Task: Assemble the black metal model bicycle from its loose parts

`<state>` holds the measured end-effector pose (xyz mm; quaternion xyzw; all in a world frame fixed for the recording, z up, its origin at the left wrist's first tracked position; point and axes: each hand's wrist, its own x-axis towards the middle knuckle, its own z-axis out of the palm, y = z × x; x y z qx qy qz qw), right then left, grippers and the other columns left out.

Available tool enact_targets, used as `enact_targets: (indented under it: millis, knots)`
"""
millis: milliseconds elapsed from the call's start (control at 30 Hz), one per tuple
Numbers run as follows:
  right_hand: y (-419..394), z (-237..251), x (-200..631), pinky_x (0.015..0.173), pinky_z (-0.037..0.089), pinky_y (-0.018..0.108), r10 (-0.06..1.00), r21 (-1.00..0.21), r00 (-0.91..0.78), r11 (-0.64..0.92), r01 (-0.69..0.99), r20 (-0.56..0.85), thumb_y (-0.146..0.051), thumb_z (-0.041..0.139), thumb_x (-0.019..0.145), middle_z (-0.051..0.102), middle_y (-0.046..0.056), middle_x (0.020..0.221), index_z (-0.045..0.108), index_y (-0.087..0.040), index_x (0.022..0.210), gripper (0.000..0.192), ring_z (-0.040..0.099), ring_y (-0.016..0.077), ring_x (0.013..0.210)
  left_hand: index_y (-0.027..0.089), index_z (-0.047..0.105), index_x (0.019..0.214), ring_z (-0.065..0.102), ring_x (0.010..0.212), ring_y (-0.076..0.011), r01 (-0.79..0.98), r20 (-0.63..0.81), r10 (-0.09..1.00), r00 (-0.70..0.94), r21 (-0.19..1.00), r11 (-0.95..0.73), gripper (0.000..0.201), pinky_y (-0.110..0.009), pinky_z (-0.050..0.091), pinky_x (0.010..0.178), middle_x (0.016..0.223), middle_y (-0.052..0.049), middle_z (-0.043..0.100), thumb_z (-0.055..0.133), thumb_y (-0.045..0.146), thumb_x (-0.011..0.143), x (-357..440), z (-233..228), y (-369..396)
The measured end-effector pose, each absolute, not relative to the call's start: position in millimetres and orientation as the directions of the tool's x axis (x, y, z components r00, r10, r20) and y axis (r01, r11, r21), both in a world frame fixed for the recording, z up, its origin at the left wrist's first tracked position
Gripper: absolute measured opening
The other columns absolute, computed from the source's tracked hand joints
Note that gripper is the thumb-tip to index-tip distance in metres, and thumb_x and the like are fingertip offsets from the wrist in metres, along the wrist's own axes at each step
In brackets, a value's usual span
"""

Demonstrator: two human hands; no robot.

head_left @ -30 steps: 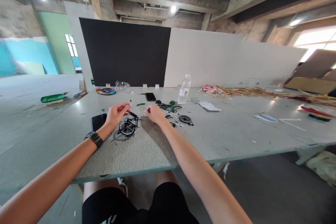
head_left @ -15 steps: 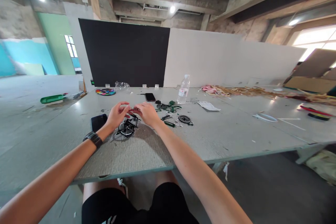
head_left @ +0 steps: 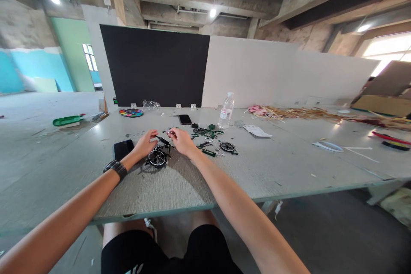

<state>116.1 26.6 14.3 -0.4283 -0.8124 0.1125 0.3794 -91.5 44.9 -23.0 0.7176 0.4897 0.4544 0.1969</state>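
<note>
A partly built black model bicycle (head_left: 157, 158) with a spoked wheel stands on the grey table, its upper bar leaning up toward my fingers. My left hand (head_left: 146, 144), a dark watch at its wrist, is closed with thumb and fingers around the end of that bar. Just right of it, my right hand (head_left: 180, 140) pinches a small, thin, silvery and dark piece (head_left: 167, 131) above the bicycle. The piece is too small to name. Beside my right hand lie dark green bicycle parts (head_left: 209, 153) and a loose spoked wheel (head_left: 227, 147).
A phone (head_left: 185, 119) and a water bottle (head_left: 226, 111) stand farther back. Another dark phone-like slab (head_left: 123, 149) lies by my left wrist. Right of the bottle are a paper sheet (head_left: 257, 131) and wood strips (head_left: 298, 113). A black panel (head_left: 154, 66) rises behind the table (head_left: 289, 162).
My hands have drawn slightly apart, opening a gap between the fingertips. The small piece now shows in my right fingers, clear of my left hand. The whole view has shifted slightly.
</note>
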Motion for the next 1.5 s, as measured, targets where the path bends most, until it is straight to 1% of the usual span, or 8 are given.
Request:
enact_targets:
  millis: [133, 233, 500, 667, 967, 1200, 1333, 1500]
  knots:
    - [26.9, 12.8, 116.8, 0.085, 0.049, 0.032, 0.793, -0.560, -0.324, 0.598, 0.573, 0.515, -0.018, 0.047, 0.101, 0.075, 0.009, 0.097, 0.057, -0.016, 0.123, 0.024, 0.068, 0.0203, 0.091, 0.015, 0.068, 0.111, 0.069, 0.106, -0.0313, 0.543, 0.482, 0.857, 0.183, 0.677, -0.497, 0.039, -0.048, 0.049, 0.099, 0.113, -0.015, 0.074, 0.062, 0.036, 0.079, -92.0, -20.2, 45.5]
    - [30.4, 11.8, 117.9, 0.087, 0.049, 0.032, 0.796, -0.576, -0.295, 0.591, 0.565, 0.528, -0.018, 0.047, 0.100, 0.074, 0.007, 0.095, 0.057, -0.019, 0.122, 0.024, 0.068, 0.0192, 0.089, 0.019, 0.073, 0.094, 0.069, 0.100, -0.0303, 0.530, 0.494, 0.841, 0.220, 0.663, -0.529, 0.033, -0.046, 0.049, 0.097, 0.101, -0.012, 0.077, 0.063, 0.046, 0.079, -94.4, -15.6, 45.2]
    - [29.5, 20.0, 121.9, 0.067, 0.050, 0.025, 0.828, -0.722, -0.253, 0.560, 0.407, 0.500, -0.023, 0.042, 0.101, 0.067, 0.002, 0.080, 0.068, -0.017, 0.111, 0.028, 0.062, 0.0133, 0.064, 0.015, 0.065, 0.095, 0.070, 0.084, -0.0233, 0.113, 0.388, 0.911, 0.143, 0.908, -0.404, 0.049, -0.043, 0.059, 0.080, 0.092, -0.009, 0.073, 0.072, 0.059, 0.074, -83.2, -0.9, 23.2]
    - [28.5, 20.8, 119.5, 0.062, 0.049, 0.022, 0.831, -0.780, -0.296, 0.549, 0.300, 0.471, -0.025, 0.058, 0.095, 0.069, 0.002, 0.081, 0.072, -0.016, 0.106, 0.019, 0.062, 0.0118, 0.062, 0.015, 0.061, 0.095, 0.071, 0.082, -0.0220, 0.025, 0.307, 0.939, 0.156, 0.949, -0.315, 0.051, -0.042, 0.061, 0.074, 0.093, -0.008, 0.072, 0.076, 0.059, 0.072, -77.6, 3.0, 13.1]
    - [29.6, 18.8, 120.7, 0.073, 0.052, 0.026, 0.868, -0.777, -0.148, 0.492, 0.393, 0.474, -0.029, 0.063, 0.092, 0.073, 0.004, 0.082, 0.072, -0.016, 0.097, 0.017, 0.067, 0.0153, 0.075, 0.016, 0.067, 0.115, 0.069, 0.081, -0.0199, 0.180, 0.374, 0.890, 0.261, 0.887, -0.425, 0.052, -0.037, 0.060, 0.077, 0.096, -0.008, 0.071, 0.068, 0.056, 0.081, -78.1, 5.9, 10.2]
    - [26.5, 19.0, 120.1, 0.077, 0.053, 0.029, 0.875, -0.788, -0.117, 0.475, 0.391, 0.470, -0.028, 0.066, 0.088, 0.072, 0.005, 0.086, 0.066, -0.016, 0.090, 0.012, 0.066, 0.0156, 0.078, 0.019, 0.077, 0.099, 0.069, 0.087, -0.0235, 0.480, 0.415, 0.801, 0.431, 0.647, -0.593, 0.039, -0.033, 0.053, 0.082, 0.095, -0.007, 0.077, 0.061, 0.051, 0.086, -81.7, 7.6, 13.4]
    - [25.2, 20.3, 119.6, 0.078, 0.053, 0.029, 0.871, -0.777, -0.136, 0.484, 0.402, 0.472, -0.028, 0.065, 0.089, 0.072, 0.005, 0.086, 0.065, -0.017, 0.089, 0.012, 0.066, 0.0156, 0.079, 0.020, 0.077, 0.092, 0.070, 0.089, -0.0247, 0.554, 0.395, 0.799, 0.454, 0.578, -0.600, 0.042, -0.031, 0.053, 0.082, 0.092, -0.006, 0.078, 0.054, 0.055, 0.089, -80.3, 7.5, 10.8]
    - [23.0, 22.5, 119.5, 0.078, 0.052, 0.029, 0.867, -0.766, -0.146, 0.491, 0.415, 0.477, -0.027, 0.064, 0.089, 0.071, 0.004, 0.085, 0.065, -0.017, 0.089, 0.011, 0.065, 0.0147, 0.078, 0.025, 0.076, 0.105, 0.070, 0.102, -0.0256, 0.525, 0.361, 0.757, 0.545, 0.557, -0.643, 0.033, -0.034, 0.050, 0.096, 0.109, -0.005, 0.077, 0.054, 0.044, 0.088, -78.3, 10.6, 5.0]
